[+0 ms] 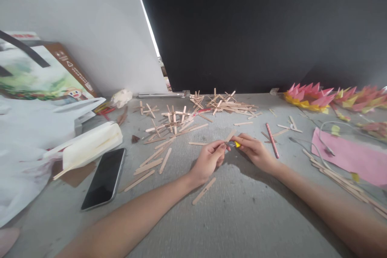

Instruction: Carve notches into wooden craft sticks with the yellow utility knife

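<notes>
My left hand (pixel 208 160) is closed, pinching a wooden craft stick (pixel 231 135) whose far end points up and to the right. In my right hand (pixel 256 154), also closed, is a small yellow and dark grey utility knife (pixel 237 144). Its grey end meets the stick beside my left fingertips; the exact contact is hidden by the fingers. Another craft stick (pixel 198 143) lies just beyond my left hand. Closer to me, a notched or split craft stick (pixel 204 191) rests on the grey surface by my left wrist.
Crossed sticks (pixel 173 121) and a stick pile (pixel 236 105) lie farther back. A phone (pixel 104 179) and white plastic bag (pixel 36 137) are at left. A red pen (pixel 272 140), pink paper (pixel 347 157), cable (pixel 328 149) and folded-paper lotus (pixel 310 96) are at right.
</notes>
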`<state>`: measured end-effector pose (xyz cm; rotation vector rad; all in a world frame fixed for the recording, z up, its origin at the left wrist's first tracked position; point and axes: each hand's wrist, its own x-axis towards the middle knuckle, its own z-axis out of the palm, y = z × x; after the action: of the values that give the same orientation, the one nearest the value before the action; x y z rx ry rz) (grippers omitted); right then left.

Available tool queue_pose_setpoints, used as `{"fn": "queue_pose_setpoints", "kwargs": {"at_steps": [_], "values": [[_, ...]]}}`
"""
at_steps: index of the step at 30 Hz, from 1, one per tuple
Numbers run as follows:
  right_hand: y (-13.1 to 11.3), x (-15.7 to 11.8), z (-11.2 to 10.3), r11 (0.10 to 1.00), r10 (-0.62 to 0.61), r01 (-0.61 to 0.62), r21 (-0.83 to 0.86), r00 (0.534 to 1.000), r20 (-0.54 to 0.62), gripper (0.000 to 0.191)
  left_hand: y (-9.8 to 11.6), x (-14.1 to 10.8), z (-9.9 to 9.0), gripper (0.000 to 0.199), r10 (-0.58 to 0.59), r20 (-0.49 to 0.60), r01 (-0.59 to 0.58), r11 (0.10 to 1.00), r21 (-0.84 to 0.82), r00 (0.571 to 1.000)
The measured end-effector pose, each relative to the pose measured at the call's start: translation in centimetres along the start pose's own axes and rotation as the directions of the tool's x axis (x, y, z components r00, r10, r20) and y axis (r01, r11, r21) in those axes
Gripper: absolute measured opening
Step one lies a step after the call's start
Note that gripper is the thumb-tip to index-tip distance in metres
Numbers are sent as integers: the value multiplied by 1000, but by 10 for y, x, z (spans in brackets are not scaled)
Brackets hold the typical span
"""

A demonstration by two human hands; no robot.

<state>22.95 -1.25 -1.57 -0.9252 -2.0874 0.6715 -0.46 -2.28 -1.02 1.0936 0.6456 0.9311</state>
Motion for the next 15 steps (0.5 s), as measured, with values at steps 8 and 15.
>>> {"fn": "queue_pose_setpoints", "kwargs": {"at_steps": [8,15], "values": [[1,0,0,1000,9,-9,-27,1000,-11,42,1,1,0,43,-18,13,17,999,29,1000],[2,0,0,1000,-3,3,-1,1000,4,42,-2,-1,-1,40,27,-17,-27,1000,13,999]]}}
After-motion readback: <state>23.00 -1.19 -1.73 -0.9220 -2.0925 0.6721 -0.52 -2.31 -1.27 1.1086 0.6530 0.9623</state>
